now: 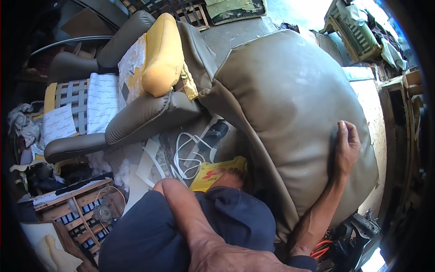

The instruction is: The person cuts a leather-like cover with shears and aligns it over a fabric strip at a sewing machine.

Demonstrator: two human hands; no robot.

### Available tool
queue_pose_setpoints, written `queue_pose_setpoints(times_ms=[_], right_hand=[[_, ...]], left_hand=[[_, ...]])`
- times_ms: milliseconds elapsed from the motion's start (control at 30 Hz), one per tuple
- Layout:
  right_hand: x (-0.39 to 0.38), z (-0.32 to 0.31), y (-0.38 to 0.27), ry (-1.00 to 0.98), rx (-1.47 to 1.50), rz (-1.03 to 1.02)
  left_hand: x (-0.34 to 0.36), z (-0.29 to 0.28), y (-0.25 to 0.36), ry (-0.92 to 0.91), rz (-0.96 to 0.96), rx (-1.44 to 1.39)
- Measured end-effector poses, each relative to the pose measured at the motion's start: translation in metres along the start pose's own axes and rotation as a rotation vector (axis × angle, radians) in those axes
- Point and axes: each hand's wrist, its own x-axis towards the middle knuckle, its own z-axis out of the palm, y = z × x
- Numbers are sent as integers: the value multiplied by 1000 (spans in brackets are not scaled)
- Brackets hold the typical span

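Observation:
A large grey-brown leather cushion [294, 90], full and rounded, stands tilted in front of me on the right. My right hand [348, 147] is over its right part, thumb and fingers pinched together; what they hold, if anything, is too small to make out. The right forearm runs up along the cushion's lower right side. A loose flap of the same leather [253, 136] hangs down the cushion's left edge. My left hand does not show. A bare limb of mine [183, 204] and dark cloth fill the lower middle.
Left lies a brown armchair frame [140, 118] with grey webbing [72, 99] and yellow foam [164, 54]. White cable [181, 152] coils beside a black object [215, 131]. My bare foot [231, 179] rests by a yellow printed item [204, 181]. A wooden frame [81, 213] lies lower left.

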Motion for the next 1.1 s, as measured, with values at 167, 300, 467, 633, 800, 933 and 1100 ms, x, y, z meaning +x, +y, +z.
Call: queue_pose_setpoints(times_ms=[167, 300, 467, 633, 800, 933, 1100], right_hand=[[-3, 1, -12, 12, -333, -161], [-3, 9, -11, -33, -292, -188], [-3, 10, -13, -4, -386, -222], [-6, 9, -14, -5, -396, -226], [-6, 8, -14, -19, -383, -207], [-7, 9, -15, -24, -410, -236], [-6, 7, -13, -9, -422, -235]], left_hand=[[-18, -7, -21, -9, 58, 6], [-23, 4, 2, 61, -101, 91], [-16, 6, 1, 103, -231, 206], [-24, -5, 3, 81, -249, 221], [-24, -1, 1, 116, -242, 312], [-21, -5, 4, 116, -257, 284], [-13, -4, -3, 99, -182, 35]])
